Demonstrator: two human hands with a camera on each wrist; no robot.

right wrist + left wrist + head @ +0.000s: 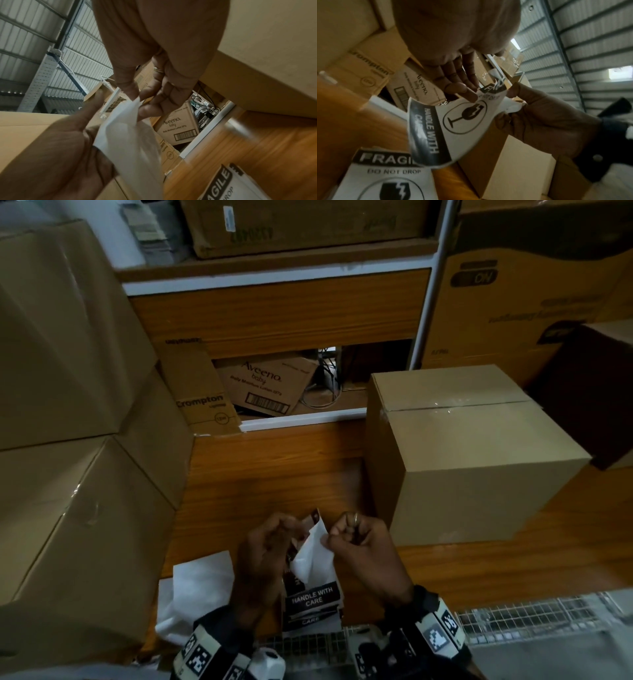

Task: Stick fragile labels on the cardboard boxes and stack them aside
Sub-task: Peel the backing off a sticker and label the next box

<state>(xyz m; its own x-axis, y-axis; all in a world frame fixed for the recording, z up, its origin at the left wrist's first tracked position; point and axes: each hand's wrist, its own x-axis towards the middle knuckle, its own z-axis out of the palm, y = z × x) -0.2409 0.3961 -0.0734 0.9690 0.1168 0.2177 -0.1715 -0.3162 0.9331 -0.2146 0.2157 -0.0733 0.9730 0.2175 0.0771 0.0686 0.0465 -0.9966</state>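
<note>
Both hands work over the near edge of the tabletop [274, 474], peeling one label [462, 119] from its backing [313, 556]. The left hand [263, 549] pinches the printed sheet with its fingers [458, 86] on the face and the thumb behind it, while the right hand [359, 542] pinches a corner of the white backing between thumb and forefinger; holding each layer apart seems meant to let them separate without tearing. The label is white with black bands, reads "HANDLE WITH CARE" and "DO NOT DROP", and shows a cracked-glass symbol in an oval; it curls and bows in the air. Just below the hands, more labels [313, 601] lie in a small pile on the tabletop, with loose white sheets [202, 580] beside them. The box [462, 457], taped shut and plain, stands to the right of the hands, close enough to take the label once freed. Other boxes [68, 440] are stacked left of the hands.
</note>
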